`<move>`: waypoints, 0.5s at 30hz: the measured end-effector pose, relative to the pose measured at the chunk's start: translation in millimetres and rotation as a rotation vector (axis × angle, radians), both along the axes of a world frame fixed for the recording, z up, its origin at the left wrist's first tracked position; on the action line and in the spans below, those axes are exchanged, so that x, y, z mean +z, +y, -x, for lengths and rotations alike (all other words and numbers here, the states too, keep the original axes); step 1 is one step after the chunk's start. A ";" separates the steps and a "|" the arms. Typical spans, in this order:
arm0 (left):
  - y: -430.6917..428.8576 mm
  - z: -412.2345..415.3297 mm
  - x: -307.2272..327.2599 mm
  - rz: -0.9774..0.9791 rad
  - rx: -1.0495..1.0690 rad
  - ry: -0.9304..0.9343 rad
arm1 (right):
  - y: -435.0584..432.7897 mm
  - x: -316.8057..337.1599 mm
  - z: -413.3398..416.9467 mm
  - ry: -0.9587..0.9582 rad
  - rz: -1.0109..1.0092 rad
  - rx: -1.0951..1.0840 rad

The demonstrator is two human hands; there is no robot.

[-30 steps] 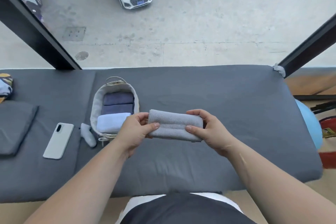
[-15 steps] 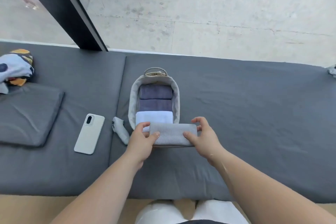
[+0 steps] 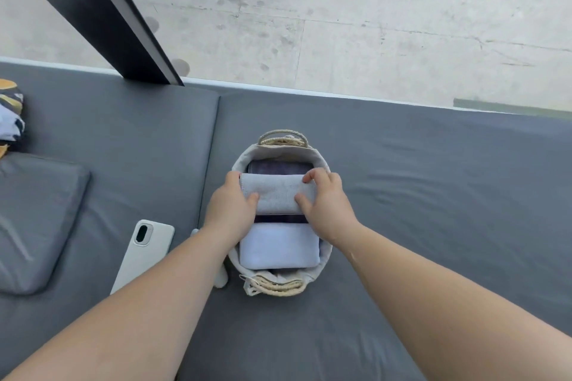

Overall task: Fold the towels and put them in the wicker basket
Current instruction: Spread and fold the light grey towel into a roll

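The wicker basket (image 3: 325, 260) with a pale cloth lining stands on the grey cushion in the middle of the view. A folded grey towel (image 3: 276, 197) is over the basket's middle. My left hand (image 3: 230, 208) grips its left end and my right hand (image 3: 325, 204) grips its right end, thumbs on top. Beneath it lie dark purple folded towels (image 3: 278, 168), mostly hidden. A folded light blue towel (image 3: 278, 246) fills the near part of the basket.
A white phone (image 3: 144, 249) lies face down left of the basket. A small grey cloth (image 3: 221, 278) peeks out by my left forearm. A flat grey cushion (image 3: 34, 226) and a patterned bundle (image 3: 9, 114) lie at the far left. A window pillar (image 3: 117, 12) rises behind.
Both hands carried the grey towel forward from the basket's near edge to over its middle, above the purple towels. The camera moved closer and tilted down.
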State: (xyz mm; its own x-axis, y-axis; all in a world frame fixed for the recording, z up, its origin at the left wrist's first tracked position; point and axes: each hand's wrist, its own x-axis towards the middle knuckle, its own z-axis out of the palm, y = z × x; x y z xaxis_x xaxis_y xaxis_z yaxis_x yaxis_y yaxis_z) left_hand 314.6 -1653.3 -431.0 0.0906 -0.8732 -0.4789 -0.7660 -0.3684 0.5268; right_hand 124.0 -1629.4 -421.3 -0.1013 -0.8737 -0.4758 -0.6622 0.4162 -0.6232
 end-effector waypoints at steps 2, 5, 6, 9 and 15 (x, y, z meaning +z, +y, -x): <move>-1.5 0.4 -6.3 0.060 -0.150 -0.164 | -0.9 -10.8 -4.0 0.078 -0.013 0.037; 2.0 0.7 -14.2 0.104 -0.366 -0.390 | 2.1 -21.2 -8.8 0.152 -0.050 0.103; 2.6 0.3 -15.9 0.133 -0.427 -0.458 | 4.0 -23.9 -9.1 0.170 -0.067 0.128; 7.2 2.4 -23.3 0.353 -0.642 -0.510 | 6.2 -26.1 -8.4 0.252 -0.060 0.183; 39.3 12.9 -37.4 0.188 -0.764 -0.395 | 10.4 -31.1 -19.1 0.590 0.194 0.568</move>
